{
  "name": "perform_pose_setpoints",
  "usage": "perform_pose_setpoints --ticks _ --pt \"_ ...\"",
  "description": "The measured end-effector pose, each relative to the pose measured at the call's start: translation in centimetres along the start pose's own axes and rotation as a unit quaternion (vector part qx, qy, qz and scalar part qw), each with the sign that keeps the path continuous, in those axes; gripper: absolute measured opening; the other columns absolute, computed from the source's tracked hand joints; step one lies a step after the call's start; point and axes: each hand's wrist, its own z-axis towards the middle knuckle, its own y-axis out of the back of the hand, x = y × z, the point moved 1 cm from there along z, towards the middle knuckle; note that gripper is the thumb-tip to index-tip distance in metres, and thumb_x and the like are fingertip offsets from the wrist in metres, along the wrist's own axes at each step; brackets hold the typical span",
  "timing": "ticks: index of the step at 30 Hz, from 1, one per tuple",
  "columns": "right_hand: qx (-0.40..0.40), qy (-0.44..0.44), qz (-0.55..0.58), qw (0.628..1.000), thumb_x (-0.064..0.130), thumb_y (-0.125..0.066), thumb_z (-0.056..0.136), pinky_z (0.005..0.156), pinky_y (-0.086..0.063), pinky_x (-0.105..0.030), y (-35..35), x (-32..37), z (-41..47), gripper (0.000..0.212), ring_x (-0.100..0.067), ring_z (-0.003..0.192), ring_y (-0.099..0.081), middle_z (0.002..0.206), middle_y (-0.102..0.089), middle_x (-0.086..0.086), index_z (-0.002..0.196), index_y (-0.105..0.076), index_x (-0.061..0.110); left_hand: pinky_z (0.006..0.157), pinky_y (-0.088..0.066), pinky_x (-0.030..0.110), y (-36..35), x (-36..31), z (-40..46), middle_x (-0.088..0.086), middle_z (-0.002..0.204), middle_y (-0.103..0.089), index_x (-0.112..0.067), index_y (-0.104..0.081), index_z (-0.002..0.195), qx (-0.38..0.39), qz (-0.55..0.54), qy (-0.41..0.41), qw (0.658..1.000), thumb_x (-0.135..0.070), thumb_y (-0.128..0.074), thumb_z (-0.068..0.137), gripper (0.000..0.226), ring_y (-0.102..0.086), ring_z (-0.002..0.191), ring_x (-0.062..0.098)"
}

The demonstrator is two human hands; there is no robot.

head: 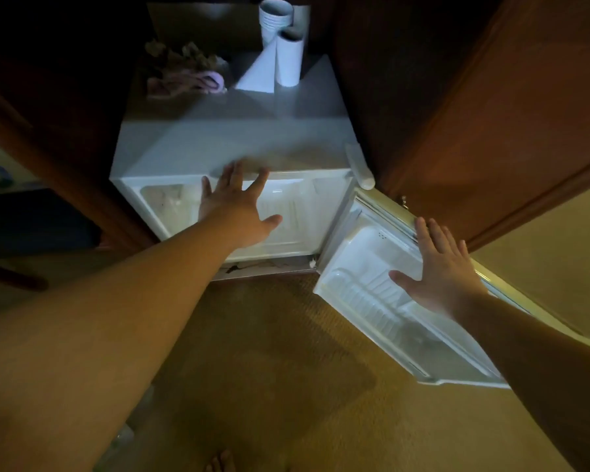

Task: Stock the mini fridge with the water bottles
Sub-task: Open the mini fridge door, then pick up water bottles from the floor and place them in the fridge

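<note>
Your left hand (234, 202) reaches toward the open front of the mini fridge (218, 148), fingers spread wide and palm facing the cabinet, holding nothing. Its fingertips sit at the fridge's top front edge, but you cannot tell whether they touch it. Your right hand (440, 267) is also spread flat and empty, laid over the inner face of the fridge door (365, 301), which is swung fully open to your right, with the fingertips near the door's upper edge.

No water bottles can be made out for certain; something pale and blurred lies on the carpet (269, 352) by your left forearm at the bottom of the view, too dim to identify.

Inside the fridge, the lit white compartment looks bare apart from a frosted, cloudy section on its left side. The moulded door shelves appear to hold nothing.

On top of the fridge, well back from your hands, stand a stack of paper cups (275, 18), a white paper roll (289, 59) just in front of it, and a crumpled pinkish bundle (188, 80) to the left.
</note>
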Motion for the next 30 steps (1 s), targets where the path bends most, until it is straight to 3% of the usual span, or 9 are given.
perform_pose_setpoints --ticks 4,7,9,12,17,21,25,28,30 --pt "-0.022 0.006 -0.051 0.998 0.083 -0.027 0.089 0.127 0.001 -0.058 -0.3 0.0 -0.2 0.105 -0.029 0.155 0.022 0.170 0.024 -0.006 0.159 0.024 0.024 0.126 -0.008 0.055 0.8 0.1 -2.4 0.003 0.173 0.010 -0.039 0.006 0.163 0.002 -0.087 0.018 0.996 -0.069 -0.043 0.097 0.088 0.001 0.159 0.030" --pt "-0.120 0.026 -0.026 0.992 0.058 -0.045 0.097 0.125 0.001 -0.063 -0.3 1.9 -1.6 0.095 -0.031 0.157 0.017 0.171 0.016 -0.010 0.163 0.012 0.020 0.123 -0.028 0.051 0.2 0.3 -8.5 0.000 0.172 -0.014 -0.044 -0.010 0.161 -0.017 -0.231 0.099 0.968 -0.059 -0.052 0.098 0.077 -0.021 0.156 0.027" --pt "-0.139 0.042 0.032 0.989 0.047 -0.053 0.097 0.125 0.001 -0.063 -0.1 4.7 -2.6 0.091 -0.029 0.158 0.013 0.173 0.010 -0.008 0.165 0.002 0.021 0.108 -0.049 0.043 -0.7 0.8 -14.1 -0.006 0.157 -0.043 -0.048 -0.030 0.153 -0.031 -0.345 0.171 0.923 -0.057 -0.054 0.097 0.062 -0.048 0.138 0.018" --pt "-0.126 0.095 0.069 0.985 0.041 -0.061 0.096 0.125 -0.006 -0.063 -1.2 9.9 -4.3 0.082 -0.031 0.159 -0.002 0.173 -0.005 -0.008 0.163 -0.018 0.022 0.087 -0.055 0.021 -2.2 1.6 -23.1 -0.021 0.121 -0.066 -0.043 -0.055 0.135 -0.043 -0.409 0.277 0.868 -0.054 -0.055 0.099 0.038 -0.062 0.103 -0.008" --pt "-0.028 0.318 0.137 0.938 0.032 -0.070 0.091 0.113 -0.044 -0.055 -3.0 22.6 -7.7 0.070 -0.023 0.151 -0.031 0.167 -0.027 0.004 0.153 -0.038 0.031 0.077 -0.057 0.019 -4.5 4.8 -34.7 -0.024 0.094 -0.071 -0.040 -0.065 0.117 -0.069 -0.447 0.449 0.771 -0.047 -0.059 0.099 0.020 -0.066 0.088 -0.008" --pt "0.097 0.408 0.116 0.900 0.042 -0.057 0.100 0.118 -0.038 -0.033 -4.6 32.6 -9.7 0.062 -0.003 0.152 -0.020 0.166 -0.015 0.024 0.155 -0.029 0.047 0.071 -0.058 0.019 -6.3 8.7 -38.9 -0.024 0.090 -0.070 -0.042 -0.064 0.113 -0.092 -0.442 0.526 0.721 -0.044 -0.060 0.099 0.015 -0.067 0.080 -0.008" --pt "0.155 0.457 0.087 0.872 0.041 -0.055 0.102 0.115 -0.043 -0.032 -7.5 40.1 -10.3 0.058 -0.002 0.147 -0.029 0.162 -0.027 0.021 0.155 -0.032 0.043 0.072 -0.061 0.028 -9.3 12.6 -40.1 -0.022 0.091 -0.070 -0.043 -0.064 0.107 -0.124 -0.444 0.575 0.675 -0.045 -0.061 0.099 0.009 -0.067 0.082 -0.006" --pt "0.178 0.486 0.050 0.854 0.041 -0.056 0.101 0.096 -0.054 -0.024 -10.3 44.3 -10.0 0.056 0.002 0.128 -0.049 0.156 -0.036 0.020 0.153 -0.034 0.042 0.069 -0.060 0.030 -12.6 15.3 -39.9 -0.020 0.088 -0.070 -0.040 -0.064 0.107 -0.131 -0.449 0.595 0.654 -0.046 -0.058 0.099 0.011 -0.067 0.078 -0.002" --pt "0.199 0.500 0.006 0.843 0.042 -0.055 0.101 0.070 -0.052 -0.018 -12.9 46.6 -9.3 0.057 0.005 0.095 -0.059 0.151 -0.040 0.020 0.153 -0.032 0.043 0.070 -0.060 0.030 -15.2 16.9 -39.6 -0.019 0.088 -0.071 -0.039 -0.064 0.109 -0.127 -0.447 0.588 0.662 -0.045 -0.057 0.100 0.013 -0.068 0.078 -0.002"
